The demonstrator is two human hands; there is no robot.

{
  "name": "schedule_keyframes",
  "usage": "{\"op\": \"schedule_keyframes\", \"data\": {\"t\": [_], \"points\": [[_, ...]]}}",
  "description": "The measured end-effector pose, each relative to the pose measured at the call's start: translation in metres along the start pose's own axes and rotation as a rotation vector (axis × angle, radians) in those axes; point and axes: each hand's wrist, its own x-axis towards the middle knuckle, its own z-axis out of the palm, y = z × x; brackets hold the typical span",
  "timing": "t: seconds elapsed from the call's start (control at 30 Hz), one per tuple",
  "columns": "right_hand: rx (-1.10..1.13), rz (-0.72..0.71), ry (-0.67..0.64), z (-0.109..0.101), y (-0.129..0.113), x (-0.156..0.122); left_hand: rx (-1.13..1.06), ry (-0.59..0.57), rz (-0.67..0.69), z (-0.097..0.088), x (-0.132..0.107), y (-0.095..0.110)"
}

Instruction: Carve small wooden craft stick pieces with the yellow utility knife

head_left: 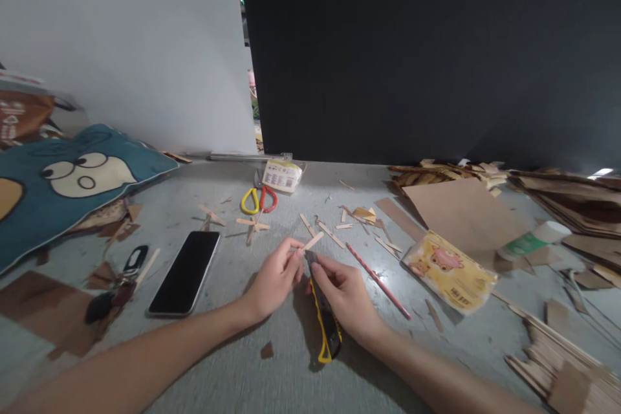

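Observation:
Between the thumb and fingers of my left hand (278, 277) is a pale wooden craft stick (313, 241), its free end pointing up and right. My right hand (347, 294) grips a black and yellow utility knife (324, 320), the front end of which meets the stick close to my left fingertips. I cannot make out the blade itself. More craft sticks (332, 235) lie just beyond my hands. Sticks joined in a cross shape (253, 226) rest farther left. A red pencil (378, 281) lies to the right of my right hand.
Left of my hands are a phone (185, 275), keys (119, 284) and a blue cushion (82, 191). Scissors (259, 199) lie by a small packet (282, 176). On the right are a yellow packet (449, 272), a glue stick (533, 240), cardboard (466, 210) and wood scraps. A dark panel (427, 58) stands behind.

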Motion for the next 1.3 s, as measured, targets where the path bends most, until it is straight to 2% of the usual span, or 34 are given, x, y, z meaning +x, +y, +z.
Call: {"op": "schedule_keyframes", "data": {"t": [0.33, 0.7, 1.07, 1.3], "points": [[-0.011, 0.006, -0.005, -0.0004, -0.0020, -0.0001, 0.010, 0.005, 0.015, 0.0001, 0.0002, -0.0017], [-0.086, -0.019, -0.002, -0.0004, 0.0000, -0.0015, 0.114, -0.013, 0.112, -0.0006, -0.0025, -0.0043], [-0.032, -0.070, -0.017, -0.0005, -0.0010, -0.0004, -0.210, -0.164, 0.012, -0.0018, 0.0041, 0.0006], [-0.023, -0.037, 0.031, -0.0020, -0.0011, 0.0001, -0.211, -0.109, -0.027, 0.0034, 0.0007, 0.0033]]}}
